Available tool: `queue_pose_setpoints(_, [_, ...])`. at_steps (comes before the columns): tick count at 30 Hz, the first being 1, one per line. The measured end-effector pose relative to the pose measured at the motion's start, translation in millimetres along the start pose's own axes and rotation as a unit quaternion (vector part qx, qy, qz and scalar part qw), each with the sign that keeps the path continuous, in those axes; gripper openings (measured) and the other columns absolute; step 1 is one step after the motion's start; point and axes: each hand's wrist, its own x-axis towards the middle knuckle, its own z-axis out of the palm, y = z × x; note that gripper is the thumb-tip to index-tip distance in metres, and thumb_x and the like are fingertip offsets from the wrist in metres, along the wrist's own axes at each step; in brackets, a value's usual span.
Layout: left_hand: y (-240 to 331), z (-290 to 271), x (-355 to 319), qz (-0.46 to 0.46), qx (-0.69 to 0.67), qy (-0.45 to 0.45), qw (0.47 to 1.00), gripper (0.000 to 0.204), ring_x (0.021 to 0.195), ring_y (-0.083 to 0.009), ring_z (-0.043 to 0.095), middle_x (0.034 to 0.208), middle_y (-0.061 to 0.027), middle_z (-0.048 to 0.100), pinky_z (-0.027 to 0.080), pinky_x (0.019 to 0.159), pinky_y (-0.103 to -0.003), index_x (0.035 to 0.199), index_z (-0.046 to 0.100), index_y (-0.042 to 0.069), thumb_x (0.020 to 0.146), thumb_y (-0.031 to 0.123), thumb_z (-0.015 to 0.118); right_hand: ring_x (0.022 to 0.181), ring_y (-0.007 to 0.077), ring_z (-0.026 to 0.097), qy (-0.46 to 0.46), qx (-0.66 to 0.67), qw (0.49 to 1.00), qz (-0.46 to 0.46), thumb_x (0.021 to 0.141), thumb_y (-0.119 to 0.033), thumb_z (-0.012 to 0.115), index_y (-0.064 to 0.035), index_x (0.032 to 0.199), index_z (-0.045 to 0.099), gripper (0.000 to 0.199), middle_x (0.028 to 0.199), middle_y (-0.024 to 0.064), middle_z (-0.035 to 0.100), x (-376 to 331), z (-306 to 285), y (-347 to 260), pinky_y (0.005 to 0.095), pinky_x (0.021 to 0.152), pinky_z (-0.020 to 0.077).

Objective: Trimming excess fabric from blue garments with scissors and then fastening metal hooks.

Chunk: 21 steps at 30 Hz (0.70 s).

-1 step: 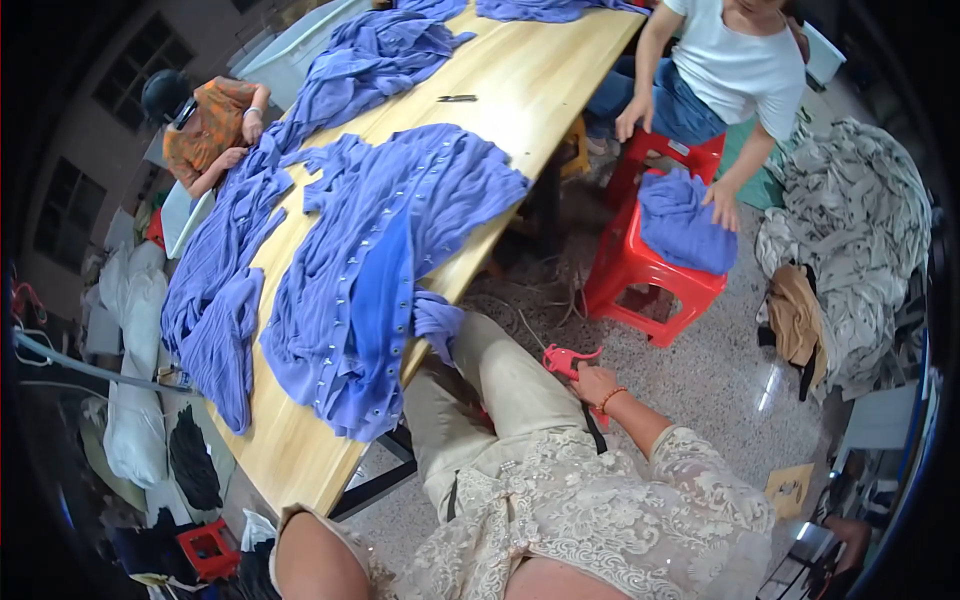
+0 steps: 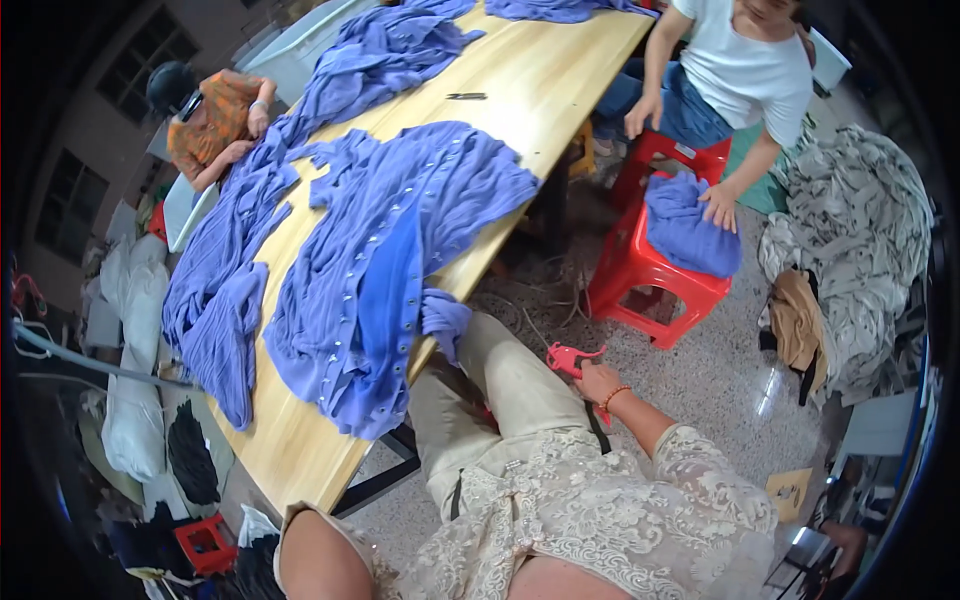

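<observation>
My right hand (image 2: 597,382) is beside my right thigh, its fingers wrapped round a pink air blow gun (image 2: 566,360) with a thin nozzle pointing toward the table's underside. My left hand is out of sight; only the upper part of that arm (image 2: 325,560) shows at the lower edge. On the wooden table (image 2: 545,90) before me lies a crumpled violet-blue shirt (image 2: 330,230), its opened front lined with rows of small shiny fasteners. A brighter blue inside panel (image 2: 392,270) shows between them. One end of the shirt hangs over the near table edge by my knee.
More violet-blue garments (image 2: 350,75) run along the table's left side, near a seated co-worker (image 2: 215,120). Small black snips (image 2: 467,97) lie on the tabletop. At right, another co-worker touches folded blue cloth (image 2: 690,225) on a red stool (image 2: 650,290). A grey fabric heap (image 2: 850,240) lies beyond.
The whole view has shifted very slightly. My right hand keeps its grip on the air blow gun, and the garments lie as before.
</observation>
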Motion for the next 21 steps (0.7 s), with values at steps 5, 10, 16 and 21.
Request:
queue_pose_setpoints(5, [19, -3, -43, -0.037, 0.011, -0.06, 0.997, 0.057, 0.13, -0.0389, 0.041, 0.143, -0.0221, 0.042, 0.033, 0.106, -0.052, 0.137, 0.049, 0.004, 0.086, 0.023, 0.067, 0.092, 0.0418, 0.066, -0.041, -0.047, 0.998, -0.01, 0.088, -0.038, 0.063, 0.0034, 0.109, 0.053, 0.047, 0.094, 0.0266, 0.067, 27, -25, -17, 0.0507, 0.081, 0.0515])
queue_pose_setpoints(10, [40, 16, -99, -0.075, 0.032, -0.1, 0.992, 0.059, 0.13, -0.0395, 0.04, 0.143, -0.0226, 0.041, 0.033, 0.107, -0.052, 0.137, 0.048, 0.004, 0.085, 0.023, 0.067, 0.093, 0.0419, 0.065, -0.034, -0.068, 0.994, -0.074, 0.078, -0.037, 0.07, 0.0056, 0.098, 0.065, 0.047, 0.095, 0.0268, 0.068, 70, -54, -71, 0.0495, 0.082, 0.0524])
queue_pose_setpoints(16, [45, 35, -158, -0.076, 0.03, -0.182, 0.98, 0.061, 0.131, -0.0402, 0.04, 0.144, -0.0233, 0.04, 0.032, 0.107, -0.052, 0.138, 0.047, 0.004, 0.084, 0.022, 0.068, 0.09, 0.0356, 0.068, -0.066, -0.193, 0.968, -0.146, 0.091, -0.043, 0.051, -0.0129, 0.11, 0.07, 0.04, 0.1, 0.0163, 0.07, 118, -29, -67, 0.045, 0.078, 0.0547])
queue_pose_setpoints(21, [39, 37, -180, -0.072, -0.013, -0.243, 0.967, 0.062, 0.131, -0.0408, 0.039, 0.145, -0.0239, 0.039, 0.032, 0.107, -0.052, 0.139, 0.047, 0.004, 0.083, 0.022, 0.069, 0.104, 0.0365, 0.064, -0.175, -0.244, 0.937, -0.18, 0.094, -0.042, 0.047, -0.0184, 0.131, 0.057, 0.045, 0.119, 0.0155, 0.065, 179, 35, -36, 0.0463, 0.092, 0.05])
